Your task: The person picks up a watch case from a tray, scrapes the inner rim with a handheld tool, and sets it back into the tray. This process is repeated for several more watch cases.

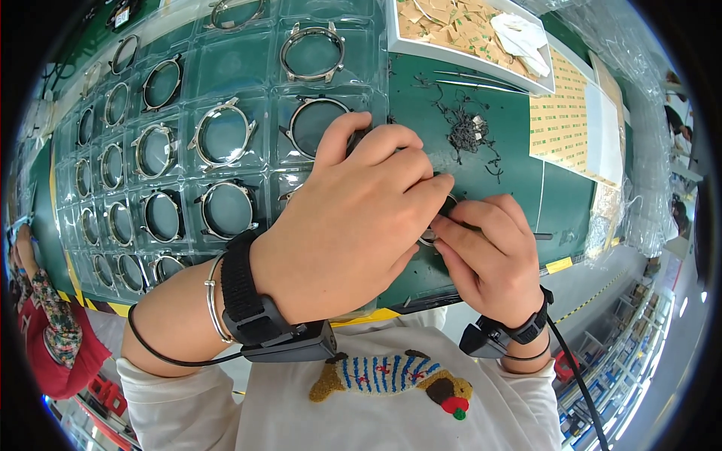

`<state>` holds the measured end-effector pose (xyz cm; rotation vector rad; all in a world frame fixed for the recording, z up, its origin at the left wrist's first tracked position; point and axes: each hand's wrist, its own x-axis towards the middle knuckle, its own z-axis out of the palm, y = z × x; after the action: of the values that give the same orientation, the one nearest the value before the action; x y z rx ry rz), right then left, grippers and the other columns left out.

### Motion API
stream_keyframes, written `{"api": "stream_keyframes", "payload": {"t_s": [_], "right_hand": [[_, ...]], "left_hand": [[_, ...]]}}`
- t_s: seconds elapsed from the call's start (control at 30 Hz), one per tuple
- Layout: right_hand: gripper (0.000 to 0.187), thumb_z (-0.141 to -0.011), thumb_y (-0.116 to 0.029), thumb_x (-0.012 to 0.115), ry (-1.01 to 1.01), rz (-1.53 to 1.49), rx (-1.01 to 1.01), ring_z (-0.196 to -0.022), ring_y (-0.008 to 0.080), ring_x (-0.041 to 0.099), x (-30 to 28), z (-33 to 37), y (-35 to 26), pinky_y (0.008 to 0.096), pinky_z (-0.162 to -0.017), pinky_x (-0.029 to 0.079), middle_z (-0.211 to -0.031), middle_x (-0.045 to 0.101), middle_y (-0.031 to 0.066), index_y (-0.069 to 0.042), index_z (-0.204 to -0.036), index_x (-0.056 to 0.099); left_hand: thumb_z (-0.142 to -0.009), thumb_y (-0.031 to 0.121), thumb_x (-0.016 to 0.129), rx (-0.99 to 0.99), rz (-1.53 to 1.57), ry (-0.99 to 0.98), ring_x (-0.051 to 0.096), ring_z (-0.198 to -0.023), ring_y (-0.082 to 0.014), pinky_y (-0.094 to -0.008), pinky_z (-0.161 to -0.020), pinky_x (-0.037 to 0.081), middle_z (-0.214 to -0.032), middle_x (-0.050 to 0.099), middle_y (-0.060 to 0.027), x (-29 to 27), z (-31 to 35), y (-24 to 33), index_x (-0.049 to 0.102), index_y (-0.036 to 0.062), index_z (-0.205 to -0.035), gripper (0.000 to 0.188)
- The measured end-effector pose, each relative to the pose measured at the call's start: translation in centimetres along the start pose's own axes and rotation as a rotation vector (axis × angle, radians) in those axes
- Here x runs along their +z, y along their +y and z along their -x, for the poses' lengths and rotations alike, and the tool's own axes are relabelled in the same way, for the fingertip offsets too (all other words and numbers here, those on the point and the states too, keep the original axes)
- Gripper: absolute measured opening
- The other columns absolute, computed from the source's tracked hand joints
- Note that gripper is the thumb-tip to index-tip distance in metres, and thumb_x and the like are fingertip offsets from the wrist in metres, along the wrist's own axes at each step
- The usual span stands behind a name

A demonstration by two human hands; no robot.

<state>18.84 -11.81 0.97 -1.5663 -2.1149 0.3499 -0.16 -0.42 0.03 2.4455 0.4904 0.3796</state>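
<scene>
In front of me, over the green table, a round metal watch case (427, 237) is mostly covered by my fingers. My left hand (357, 207) is closed on it, with its thumb and index finger at the left of the rim. From the right, my right hand (489, 252) pinches at the case with thumb and fingertips together. Whatever lies between those tips is hidden. A clear plastic tray (233, 66) reaches under my left hand and forearm. Several metal watch cases (284, 54) lie in its compartments, some partly behind that hand.
A white box (455, 62) at the back holds tan paper pieces and a crumpled white cloth (520, 41). Thin metal tools (481, 85) lie before it, beside black scraps (466, 135). Yellow patterned sheets (558, 113) lie back right. Another person's patterned sleeve (64, 323) shows far left.
</scene>
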Motion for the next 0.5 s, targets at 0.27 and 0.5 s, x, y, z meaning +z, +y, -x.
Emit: {"api": "stream_keyframes", "payload": {"t_s": [0.27,0.5], "right_hand": [[0.025,-0.069,0.003,0.081,-0.004,-0.174,0.099,-0.078,0.0265,0.059,-0.20,-0.02,0.44,0.0362,-0.067,0.048,-0.091,0.065,0.0088,-0.003,-0.092,0.075],[0.020,-0.070,0.002,0.082,-0.035,-0.230,0.096,-0.076,0.0260,0.059,-0.39,-0.26,0.82,0.0358,-0.066,0.049,-0.089,0.065,0.0085,-0.003,-0.088,0.075]], "left_hand": [[-0.067,0.012,0.085,-0.010,-0.017,-0.024,0.052,-0.125,-0.0283,-0.0519,-0.110,0.032,-0.112,0.062,-0.0044,-0.07,-0.11,0.04,0.069,0.0067,-0.121,0.057],[-0.067,0.011,0.084,-0.022,-0.010,-0.012,0.053,-0.123,-0.0283,-0.0523,-0.109,0.032,-0.109,0.062,-0.0048,0.05,-0.23,0.15,0.070,0.0069,-0.119,0.054]]}}
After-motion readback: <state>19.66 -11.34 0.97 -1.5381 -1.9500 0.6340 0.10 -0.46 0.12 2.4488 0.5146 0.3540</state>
